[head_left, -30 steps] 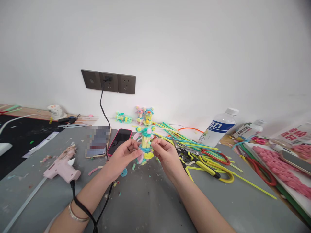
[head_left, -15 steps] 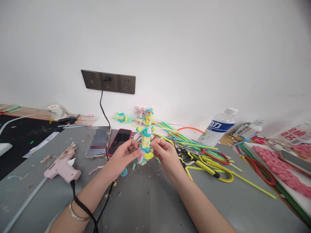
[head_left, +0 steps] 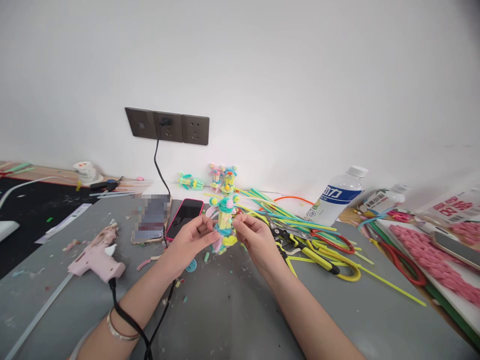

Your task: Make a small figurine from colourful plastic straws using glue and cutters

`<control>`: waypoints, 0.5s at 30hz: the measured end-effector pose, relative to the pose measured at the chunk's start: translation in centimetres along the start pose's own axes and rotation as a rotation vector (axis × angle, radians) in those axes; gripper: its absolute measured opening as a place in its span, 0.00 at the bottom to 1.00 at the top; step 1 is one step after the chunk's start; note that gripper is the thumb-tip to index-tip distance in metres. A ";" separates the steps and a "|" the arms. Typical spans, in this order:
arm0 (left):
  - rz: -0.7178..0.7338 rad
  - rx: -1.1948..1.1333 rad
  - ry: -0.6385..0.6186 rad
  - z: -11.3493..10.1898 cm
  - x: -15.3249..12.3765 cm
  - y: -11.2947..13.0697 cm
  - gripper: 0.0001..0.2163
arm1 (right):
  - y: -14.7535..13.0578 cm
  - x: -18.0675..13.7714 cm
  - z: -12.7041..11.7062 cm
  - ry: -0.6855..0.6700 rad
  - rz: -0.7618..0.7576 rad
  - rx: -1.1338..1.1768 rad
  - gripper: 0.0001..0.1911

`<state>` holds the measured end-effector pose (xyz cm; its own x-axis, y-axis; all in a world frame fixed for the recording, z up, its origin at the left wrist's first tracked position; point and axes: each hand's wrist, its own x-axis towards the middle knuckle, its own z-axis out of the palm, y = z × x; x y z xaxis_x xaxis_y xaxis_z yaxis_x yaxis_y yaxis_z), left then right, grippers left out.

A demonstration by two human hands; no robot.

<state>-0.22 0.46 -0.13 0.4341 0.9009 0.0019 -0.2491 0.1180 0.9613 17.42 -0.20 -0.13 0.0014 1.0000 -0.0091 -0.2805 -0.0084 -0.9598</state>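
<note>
Fingers of the left hand (head_left: 189,240) are bent, thumb tip against the lower left side of an upright pastel figure of fuzzy craft stems (head_left: 225,220), with turquoise bands and a pale yellow column body. Thumb and forefinger of the right hand (head_left: 259,244) come close together at its right edge; whether either pair fully pinches a part cannot be told, the contact points being partly hidden.

The figure is located between the two hands, above the grey work surface (head_left: 232,325); whether its base rests there cannot be determined. Behind it, near the white wall, are a pink-and-blue pair of similar small fuzzy figures (head_left: 222,179). A pale pink glue gun with a black cord (head_left: 96,260) lies to the left; black-and-yellow cutters (head_left: 309,255) lie to the right.

Handling assessment: the figure is judged light, soft on the surface, moderately stiff within, and unlikely to slip. Its projecting knobs and pink lobes appear the weakest points and could bend or detach. The recommended hold is a gentle one around the column, clear of these attachments.
</note>
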 end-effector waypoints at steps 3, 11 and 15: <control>0.001 0.002 -0.006 0.0 0.0 0.0 0.15 | 0.0 0.0 0.0 -0.001 0.004 0.002 0.17; -0.003 0.024 0.004 0.1 0.1 0.1 0.16 | -0.1 -0.1 0.0 -0.011 0.029 0.012 0.18; -0.006 0.036 0.003 0.2 0.0 0.2 0.16 | -0.1 -0.1 0.0 -0.015 0.031 0.017 0.17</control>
<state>-0.12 0.39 0.12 0.4324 0.9017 -0.0046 -0.2156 0.1083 0.9704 17.44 -0.30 0.02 -0.0218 0.9992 -0.0343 -0.2962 -0.0392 -0.9543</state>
